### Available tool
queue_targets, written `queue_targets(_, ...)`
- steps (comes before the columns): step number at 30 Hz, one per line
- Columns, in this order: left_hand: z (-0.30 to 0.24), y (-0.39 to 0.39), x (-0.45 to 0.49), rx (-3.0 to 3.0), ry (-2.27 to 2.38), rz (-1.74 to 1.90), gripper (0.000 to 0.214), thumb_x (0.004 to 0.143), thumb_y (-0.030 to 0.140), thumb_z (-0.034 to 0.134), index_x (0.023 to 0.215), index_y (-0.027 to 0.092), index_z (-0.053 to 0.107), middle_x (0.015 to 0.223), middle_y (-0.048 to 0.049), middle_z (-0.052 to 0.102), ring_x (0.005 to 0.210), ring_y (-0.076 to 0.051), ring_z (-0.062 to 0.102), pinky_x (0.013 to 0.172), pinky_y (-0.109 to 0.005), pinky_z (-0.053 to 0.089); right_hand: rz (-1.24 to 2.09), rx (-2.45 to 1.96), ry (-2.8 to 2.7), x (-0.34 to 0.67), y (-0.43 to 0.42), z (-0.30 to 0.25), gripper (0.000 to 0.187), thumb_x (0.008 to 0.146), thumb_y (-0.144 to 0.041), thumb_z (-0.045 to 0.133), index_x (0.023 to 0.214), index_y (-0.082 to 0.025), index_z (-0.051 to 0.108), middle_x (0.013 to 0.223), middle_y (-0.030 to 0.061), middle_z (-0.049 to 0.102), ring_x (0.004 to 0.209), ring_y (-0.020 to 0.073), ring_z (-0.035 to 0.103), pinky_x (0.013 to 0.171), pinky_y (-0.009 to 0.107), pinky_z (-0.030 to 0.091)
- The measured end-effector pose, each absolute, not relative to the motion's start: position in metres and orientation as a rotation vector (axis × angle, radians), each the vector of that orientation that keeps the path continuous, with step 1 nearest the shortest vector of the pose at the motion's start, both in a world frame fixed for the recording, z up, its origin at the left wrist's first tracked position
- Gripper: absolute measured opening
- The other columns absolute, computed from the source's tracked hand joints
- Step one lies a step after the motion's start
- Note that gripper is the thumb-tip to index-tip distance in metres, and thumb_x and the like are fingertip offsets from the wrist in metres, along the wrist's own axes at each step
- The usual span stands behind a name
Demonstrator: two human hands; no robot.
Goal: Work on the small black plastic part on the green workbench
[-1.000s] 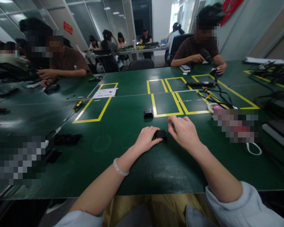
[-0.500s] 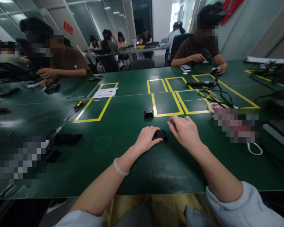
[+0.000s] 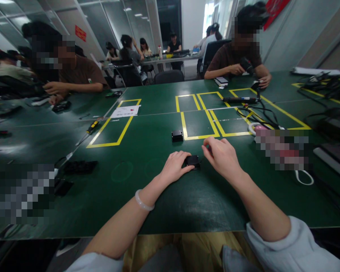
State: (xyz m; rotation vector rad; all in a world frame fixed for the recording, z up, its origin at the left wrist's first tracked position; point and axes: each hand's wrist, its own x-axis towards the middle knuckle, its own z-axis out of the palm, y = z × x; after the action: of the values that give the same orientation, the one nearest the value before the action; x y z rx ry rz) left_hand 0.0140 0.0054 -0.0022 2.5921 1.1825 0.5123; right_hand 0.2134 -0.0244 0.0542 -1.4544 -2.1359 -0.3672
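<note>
And here's the black box (image 3: pixel 193 161), flat on the green table (image 3: pixel 158 211), between the person's two hands! The left hand (image 3: pixel 176 166) is right on it, clamped from the left side, thumb along the near edge, fingers over the far one. So the free end faces the right hand (image 3: pixel 221 155): from there the box lies to the left and slightly nearer the body, with a small gap between. That right hand is curled, thumb and forefinger close together; whether anything is pinched there, I cannot tell. The long axis? It seems to run side to side, though the left hand covers one end. Farther out, a second black box (image 3: pixel 177 135) sits just beside the yellow tape (image 3: pixel 198 138), touching neither hand
</note>
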Motion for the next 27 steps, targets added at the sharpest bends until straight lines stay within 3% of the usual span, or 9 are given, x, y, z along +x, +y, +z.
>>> queue_targets(13, -0.0029, 0.0053, 0.0140, 2.601, 1.179, 0.526, 0.038, 0.086, 0.048, 0.057, 0.113, 0.021, 0.052, 0.105, -0.0049, 0.059, 0.097, -0.023, 0.053, 0.086, -0.037, 0.040, -0.374, -1.426, -2.164, 0.2123, -0.0265, 0.0573, 0.021, 0.095, -0.030, 0.037, 0.088, -0.018, 0.054, 0.071, 0.0013, 0.061, 0.066, 0.0141, 0.053, 0.069, 0.029, 0.028)
queue_targets(20, -0.0023, 0.0051, 0.0138, 2.581, 1.182, 0.519, 0.038, 0.087, 0.047, 0.056, 0.113, 0.021, 0.052, 0.105, -0.0053, 0.059, 0.098, -0.024, 0.053, 0.087, -0.038, 0.040, -0.376, -1.404, -2.135, 0.2109, -0.0252, 0.0532, 0.018, 0.090, -0.021, 0.039, 0.103, -0.015, 0.051, 0.078, 0.0035, 0.061, 0.072, 0.0167, 0.056, 0.072, 0.030, 0.031)
queue_targets(27, -0.0022, 0.0050, 0.0138, 2.587, 1.185, 0.519, 0.038, 0.086, 0.048, 0.057, 0.113, 0.021, 0.052, 0.104, -0.0050, 0.059, 0.097, -0.024, 0.053, 0.085, -0.037, 0.040, -0.323, -1.413, -2.168, 0.2126, -0.0275, 0.0563, 0.018, 0.093, -0.031, 0.039, 0.086, -0.019, 0.050, 0.070, 0.0005, 0.060, 0.064, 0.0148, 0.053, 0.070, 0.029, 0.031)
